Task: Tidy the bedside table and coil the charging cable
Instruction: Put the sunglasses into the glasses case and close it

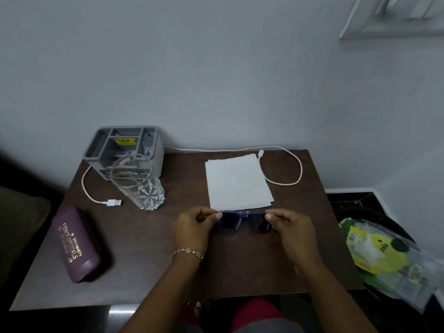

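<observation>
Dark wooden bedside table [149,248] against a pale wall: left hand [192,230] and right hand [292,230] each pinch an end of the sunglasses [243,221]. Tidying step, I'd say; next, fold them for the purple case [77,245]. White charging cable [296,169] lies uncoiled behind the paper [236,183].

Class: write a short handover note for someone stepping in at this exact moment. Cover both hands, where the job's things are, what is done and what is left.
Left hand and right hand each pinch one end of the dark sunglasses over the table.
The purple glasses case lies shut at the near left.
The charging cable sprawls uncoiled behind the grey organiser, its USB plug beside the glass.
White paper sheets lie mid-table.
Done: nothing visibly put away.
Left: stow the sunglasses, coil the cable, tidy the paper and glass.
</observation>
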Demonstrator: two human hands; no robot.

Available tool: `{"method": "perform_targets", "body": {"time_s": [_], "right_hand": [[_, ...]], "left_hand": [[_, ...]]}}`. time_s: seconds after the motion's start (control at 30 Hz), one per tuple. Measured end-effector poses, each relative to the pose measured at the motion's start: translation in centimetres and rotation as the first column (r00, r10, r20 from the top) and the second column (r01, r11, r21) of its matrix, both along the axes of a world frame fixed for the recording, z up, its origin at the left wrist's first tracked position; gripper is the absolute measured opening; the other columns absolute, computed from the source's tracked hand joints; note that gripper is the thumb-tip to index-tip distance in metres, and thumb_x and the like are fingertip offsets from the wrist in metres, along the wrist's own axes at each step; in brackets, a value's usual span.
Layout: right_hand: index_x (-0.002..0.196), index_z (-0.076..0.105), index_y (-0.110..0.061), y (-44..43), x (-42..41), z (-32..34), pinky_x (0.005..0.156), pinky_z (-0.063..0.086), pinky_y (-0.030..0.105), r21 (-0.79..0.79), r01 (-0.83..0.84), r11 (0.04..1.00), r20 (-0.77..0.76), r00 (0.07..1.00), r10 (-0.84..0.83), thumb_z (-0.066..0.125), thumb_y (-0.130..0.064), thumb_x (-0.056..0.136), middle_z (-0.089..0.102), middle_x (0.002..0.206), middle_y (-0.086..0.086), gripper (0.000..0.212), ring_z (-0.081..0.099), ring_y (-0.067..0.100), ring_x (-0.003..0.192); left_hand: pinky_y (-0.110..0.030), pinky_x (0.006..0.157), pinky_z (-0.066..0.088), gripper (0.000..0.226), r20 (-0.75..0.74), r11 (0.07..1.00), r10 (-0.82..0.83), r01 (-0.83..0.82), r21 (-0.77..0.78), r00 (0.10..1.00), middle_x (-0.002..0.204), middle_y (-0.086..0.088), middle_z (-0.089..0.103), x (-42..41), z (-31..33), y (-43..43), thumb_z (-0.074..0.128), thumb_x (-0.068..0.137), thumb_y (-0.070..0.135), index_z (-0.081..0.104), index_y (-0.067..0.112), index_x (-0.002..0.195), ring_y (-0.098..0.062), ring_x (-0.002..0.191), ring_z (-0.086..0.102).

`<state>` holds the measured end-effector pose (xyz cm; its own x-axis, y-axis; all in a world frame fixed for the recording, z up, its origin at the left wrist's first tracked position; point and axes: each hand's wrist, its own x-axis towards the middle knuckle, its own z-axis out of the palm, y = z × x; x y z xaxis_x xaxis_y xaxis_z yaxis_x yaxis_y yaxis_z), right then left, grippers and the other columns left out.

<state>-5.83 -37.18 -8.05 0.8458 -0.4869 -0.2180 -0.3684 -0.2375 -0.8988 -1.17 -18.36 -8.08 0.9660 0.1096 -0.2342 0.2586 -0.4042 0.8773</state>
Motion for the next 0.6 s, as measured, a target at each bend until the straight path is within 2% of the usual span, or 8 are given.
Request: {"method": "perform_targets", "body": {"time_s": [0.07,0.17,0.3,0.4,0.5,0.53,0.6], "right_hand": [[0.092,0.075,-0.012,-0.1,0.0,-0.2,0.063,0.046,0.005,-0.029,0.012,1.0,0.008,1.0,-0.011,0.07,-0.012,0.082,0.073,0.085,-0.002,0.011,0.065,-0.002,0.073],[0.09,0.074,-0.014,-0.3,0.1,-0.2,0.064,0.047,0.006,-0.079,-0.003,0.997,0.0,1.0,0.003,0.07,-0.013,0.081,0.073,0.088,0.002,0.01,0.067,0.01,0.084],[0.101,0.069,-0.013,0.2,-0.2,1.0,0.064,0.042,-0.002,-0.126,-0.045,0.991,0.016,0.999,0.047,0.071,-0.01,0.081,0.068,0.097,0.002,0.02,0.064,0.011,0.088],[0.104,0.067,-0.014,2.1,-1.1,2.8,0.065,0.042,0.002,-0.186,0.01,0.982,0.105,0.994,0.01,0.071,-0.01,0.081,0.062,0.101,0.001,0.024,0.062,0.009,0.087],[0.092,0.067,-0.023,6.7,-1.8,4.5,0.067,0.046,0.005,-0.085,-0.035,0.996,0.155,0.987,0.048,0.073,-0.01,0.079,0.066,0.097,-0.002,0.019,0.064,-0.001,0.081],[0.088,0.066,-0.026,8.7,-1.9,4.7,0.068,0.046,0.004,-0.045,-0.094,0.995,0.14,0.985,0.1,0.073,-0.011,0.078,0.068,0.095,-0.003,0.02,0.064,-0.005,0.081],[0.089,0.065,-0.029,13.4,-1.9,4.8,0.072,0.048,0.009,0.032,-0.238,0.971,0.095,0.968,0.234,0.075,-0.014,0.076,0.069,0.096,-0.003,0.023,0.065,-0.002,0.081]], "left_hand": [[-0.016,0.062,0.048,0.007,-0.016,1.0,0.001,-0.001,0.0,1.0,0.07,0.004,0.07,0.0,-0.3,-0.3,0.077,0.072,0.019,0.07,0.022,0.07,-0.011,0.07,0.066],[-0.007,0.057,0.044,0.006,-0.015,1.0,0.013,-0.012,0.016,1.0,0.072,0.002,0.071,0.0,-0.3,-0.5,0.077,0.072,0.02,0.072,0.018,0.075,-0.01,0.07,0.065],[-0.006,0.055,0.043,0.011,-0.009,0.998,0.04,-0.041,-0.048,0.999,0.071,0.004,0.068,-0.7,0.7,0.1,0.076,0.072,0.018,0.068,0.02,0.08,-0.01,0.067,0.063],[-0.005,0.059,0.044,0.013,0.07,0.995,0.082,-0.078,-0.055,0.994,0.074,0.011,0.067,-2.4,2.8,2.1,0.074,0.075,0.022,0.068,0.024,0.086,-0.001,0.07,0.062],[-0.004,0.06,0.043,0.009,0.207,0.981,0.195,-0.194,-0.023,0.959,0.074,0.012,0.068,-4.4,4.8,6.1,0.071,0.078,0.022,0.069,0.029,0.082,0.004,0.069,0.061],[-0.007,0.063,0.044,0.007,0.256,0.97,0.237,-0.244,-0.002,0.937,0.075,0.011,0.068,-4.9,5.1,7.8,0.07,0.079,0.023,0.068,0.03,0.081,0.001,0.07,0.061],[-0.026,0.073,0.052,0.006,0.314,0.932,0.322,-0.357,0.059,0.893,0.081,0.006,0.068,-5.4,5.0,11.7,0.066,0.081,0.033,0.067,0.031,0.087,-0.007,0.072,0.062]]}}
